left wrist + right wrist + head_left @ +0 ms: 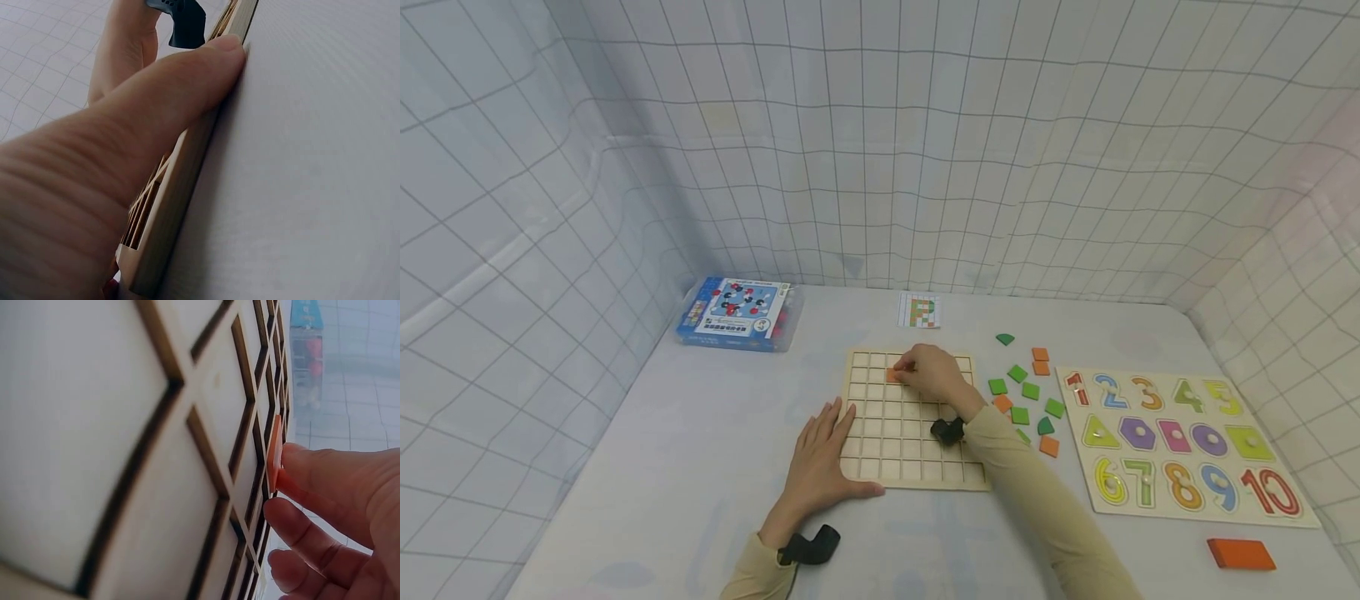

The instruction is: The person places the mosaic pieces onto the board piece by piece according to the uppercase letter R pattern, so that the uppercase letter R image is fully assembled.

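Note:
A wooden grid board (891,448) lies on the table in the head view. Over its upper part is my right hand (929,372), pinching an orange square tile (891,376) between thumb and fingertips. In the right wrist view the tile (274,453) stands tilted against the grid, held by its edge. My left hand (818,467) rests at the board's near left corner, fingers spread along the left side. Its thumb (187,81) presses the near edge in the left wrist view. The right forearm hides part of the grid.
Green and orange tiles (1031,391) lie scattered right of the board. Beyond them sits a number puzzle (1157,432), with an orange block (1242,554) in front. A small pattern card (919,310) lies behind the board; a blue boxed set (737,315) is at back left.

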Demonstrator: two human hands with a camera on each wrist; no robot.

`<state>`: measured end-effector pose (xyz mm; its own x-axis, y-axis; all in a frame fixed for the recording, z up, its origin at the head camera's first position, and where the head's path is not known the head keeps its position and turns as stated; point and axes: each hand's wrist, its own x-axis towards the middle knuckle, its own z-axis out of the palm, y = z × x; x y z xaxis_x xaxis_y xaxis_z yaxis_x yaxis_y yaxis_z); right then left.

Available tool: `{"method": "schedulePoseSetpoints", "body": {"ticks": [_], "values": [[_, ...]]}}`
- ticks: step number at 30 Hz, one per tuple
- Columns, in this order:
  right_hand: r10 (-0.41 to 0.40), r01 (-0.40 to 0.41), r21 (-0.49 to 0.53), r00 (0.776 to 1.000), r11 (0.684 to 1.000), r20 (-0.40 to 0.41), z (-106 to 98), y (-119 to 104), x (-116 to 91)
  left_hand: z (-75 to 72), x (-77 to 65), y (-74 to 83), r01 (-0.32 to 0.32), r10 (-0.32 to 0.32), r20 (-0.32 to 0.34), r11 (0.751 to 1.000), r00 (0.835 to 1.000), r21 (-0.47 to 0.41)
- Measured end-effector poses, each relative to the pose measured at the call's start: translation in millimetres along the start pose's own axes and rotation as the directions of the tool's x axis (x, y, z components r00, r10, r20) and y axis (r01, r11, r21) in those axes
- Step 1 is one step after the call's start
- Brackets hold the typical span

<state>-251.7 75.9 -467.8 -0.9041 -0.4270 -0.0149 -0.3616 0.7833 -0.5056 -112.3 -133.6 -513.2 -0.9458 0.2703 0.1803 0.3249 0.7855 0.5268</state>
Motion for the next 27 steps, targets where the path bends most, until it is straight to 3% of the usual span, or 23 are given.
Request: {"method": "schedulePoseSetpoints", "body": {"ticks": [10,17,21,27], "values": [[-0.098,0.097,-0.007,0.994,0.995,-0.043,3.2,4.9,-2.9,0.6,0.2,0.1,0.002,-0.002,0.001,1.0,1.0,0.008],[-0.089,0.092,0.06,0.995,0.994,-0.044,-5.1,9.7,-12.0,1.6,0.0,-0.1,0.004,-0.004,0.002,1.0,1.0,0.017],[-0.1,0.109,0.073,0.988,0.991,-0.121,-12.0,18.2,-20.5,2.1,-0.3,-0.2,0.002,-0.002,0.001,1.0,1.0,0.019],[-0.118,0.145,0.084,0.956,0.986,-0.269,-28.0,31.4,-36.9,1.5,0.2,-1.2,0.011,-0.011,0.009,1.0,1.0,0.017]]}}
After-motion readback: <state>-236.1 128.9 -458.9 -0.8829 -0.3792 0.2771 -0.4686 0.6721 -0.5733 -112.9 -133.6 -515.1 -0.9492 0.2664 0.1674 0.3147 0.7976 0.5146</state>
